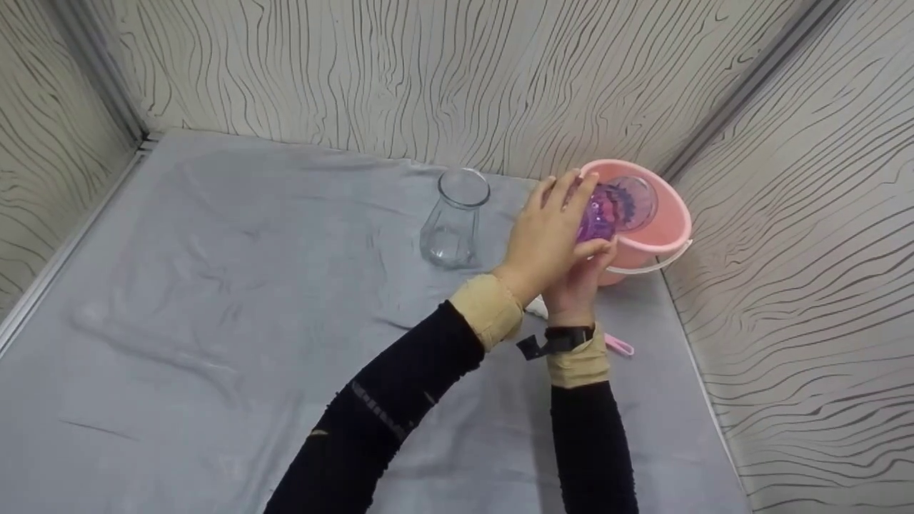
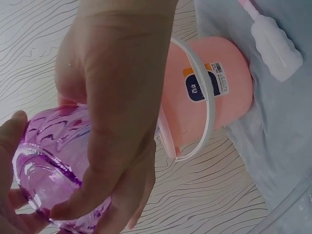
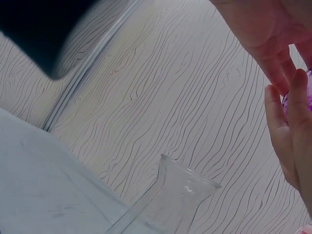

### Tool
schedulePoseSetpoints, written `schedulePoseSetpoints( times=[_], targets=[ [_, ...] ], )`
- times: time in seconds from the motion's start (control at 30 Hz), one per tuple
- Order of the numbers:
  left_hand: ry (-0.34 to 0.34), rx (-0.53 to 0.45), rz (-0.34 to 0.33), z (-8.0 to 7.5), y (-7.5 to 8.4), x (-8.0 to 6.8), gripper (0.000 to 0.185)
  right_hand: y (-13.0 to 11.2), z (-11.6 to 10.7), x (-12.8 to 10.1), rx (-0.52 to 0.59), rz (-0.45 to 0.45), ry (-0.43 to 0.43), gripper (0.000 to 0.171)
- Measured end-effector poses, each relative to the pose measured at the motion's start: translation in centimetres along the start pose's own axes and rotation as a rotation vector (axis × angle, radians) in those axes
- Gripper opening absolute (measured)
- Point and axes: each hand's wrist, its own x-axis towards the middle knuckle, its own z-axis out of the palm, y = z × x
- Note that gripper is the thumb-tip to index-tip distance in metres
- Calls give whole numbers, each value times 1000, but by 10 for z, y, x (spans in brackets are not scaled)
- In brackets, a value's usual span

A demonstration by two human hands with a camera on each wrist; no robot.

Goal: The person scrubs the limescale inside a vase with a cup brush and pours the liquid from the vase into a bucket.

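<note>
A purple glass vase (image 1: 597, 220), clear toward its rim, is held tilted by both hands at the pink bucket (image 1: 675, 214). Its round mouth lies over the bucket's opening. From the left side, my left hand (image 1: 546, 239) curls its fingers and thumb about the vase. Lower down, my right hand (image 1: 577, 289) grips it too, partly covered by the left. The left wrist view shows the vase's purple base (image 2: 46, 180) close up, with fingers around it. Only a sliver of purple glass (image 3: 292, 103) shows between the fingers in the right wrist view.
A clear flared vase (image 1: 450, 232) stands upright left of the hands. Behind the wrists lies a brush with a white head (image 2: 275, 48) and a pink handle (image 1: 620, 345). The bucket's white handle (image 2: 207, 97) hangs down. Patterned walls (image 1: 321, 71) border the grey cloth (image 1: 214, 250).
</note>
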Motion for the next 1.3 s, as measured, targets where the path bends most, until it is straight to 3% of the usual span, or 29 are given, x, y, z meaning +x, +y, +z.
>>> schedulePoseSetpoints(
  times=[0.47,0.67,1.07,1.3],
  targets=[
    [-9,-83,-29,11,-4,-5,95,-5,-11,-3,59,59,28,78],
    [6,-111,-28,16,-10,-8,95,-3,-16,-4,42,64,-5,77],
    [58,-329,-25,28,-32,-18,88,-2,-22,-7,61,110,52,63],
    [99,-413,-26,33,-45,-23,86,1,-27,-8,-42,118,55,61]
  ],
)
